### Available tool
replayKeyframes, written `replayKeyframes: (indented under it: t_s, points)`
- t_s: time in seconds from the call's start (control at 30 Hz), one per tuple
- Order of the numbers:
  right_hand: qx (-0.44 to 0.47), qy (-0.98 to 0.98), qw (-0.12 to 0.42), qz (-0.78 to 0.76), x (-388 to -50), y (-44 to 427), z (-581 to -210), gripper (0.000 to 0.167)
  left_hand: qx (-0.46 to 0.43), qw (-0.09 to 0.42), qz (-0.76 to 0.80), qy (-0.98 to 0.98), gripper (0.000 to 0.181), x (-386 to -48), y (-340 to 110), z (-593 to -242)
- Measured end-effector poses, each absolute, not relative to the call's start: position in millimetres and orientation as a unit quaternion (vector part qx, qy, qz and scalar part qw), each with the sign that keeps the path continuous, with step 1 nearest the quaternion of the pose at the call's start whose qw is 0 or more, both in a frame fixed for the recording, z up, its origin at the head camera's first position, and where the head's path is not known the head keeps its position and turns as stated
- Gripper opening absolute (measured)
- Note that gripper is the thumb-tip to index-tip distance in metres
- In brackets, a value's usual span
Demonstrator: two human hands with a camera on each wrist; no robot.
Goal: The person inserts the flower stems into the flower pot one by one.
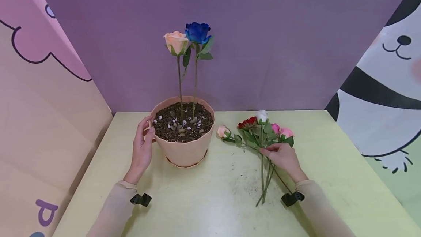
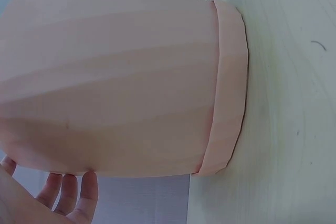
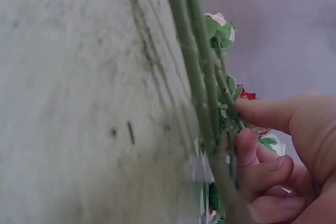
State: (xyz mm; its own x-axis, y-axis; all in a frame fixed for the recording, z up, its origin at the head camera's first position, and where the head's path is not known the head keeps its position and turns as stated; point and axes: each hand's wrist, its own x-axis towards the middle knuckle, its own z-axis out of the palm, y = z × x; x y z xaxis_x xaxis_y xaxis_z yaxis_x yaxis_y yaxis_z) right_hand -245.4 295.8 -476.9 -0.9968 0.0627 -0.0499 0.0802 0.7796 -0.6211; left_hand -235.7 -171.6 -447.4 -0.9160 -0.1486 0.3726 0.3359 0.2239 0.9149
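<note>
A peach flowerpot (image 1: 184, 153) filled with dark soil and pebbles holds an upright peach rose (image 1: 176, 43) and a blue rose (image 1: 198, 33). Against the pot's left side rests my left hand (image 1: 143, 149); in the left wrist view its fingertips (image 2: 89, 182) touch the outer wall. To the right of the pot, my right hand (image 1: 283, 158) pinches a flower stem (image 3: 228, 98) between thumb and fingers, within a loose bunch lying on the table. That bunch has a red flower (image 1: 247, 123), a white rose (image 1: 261, 116), pink flowers (image 1: 286, 132) and a pale pink rose (image 1: 223, 131).
The pale table (image 1: 197, 200) carries dark soil crumbs (image 1: 241, 175) between the pot and the stems. Behind stands a purple backdrop (image 1: 263, 46), with printed panels at the left and right. A small black camera (image 1: 141, 200) sits on each wrist.
</note>
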Motion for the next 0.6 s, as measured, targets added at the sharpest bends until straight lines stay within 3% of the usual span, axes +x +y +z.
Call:
replayKeyframes:
  t_s: [0.33, 0.6]
  points:
    - [0.06, 0.932, -0.024, -0.356, -247, 290, -479, 0.031, -0.059, 0.189, -0.619, -0.76, 0.047, -235, -171, -448]
    - [0.069, 0.895, -0.038, -0.439, -245, 287, -467, 0.035, -0.062, 0.194, -0.62, -0.758, 0.047, -236, -172, -448]
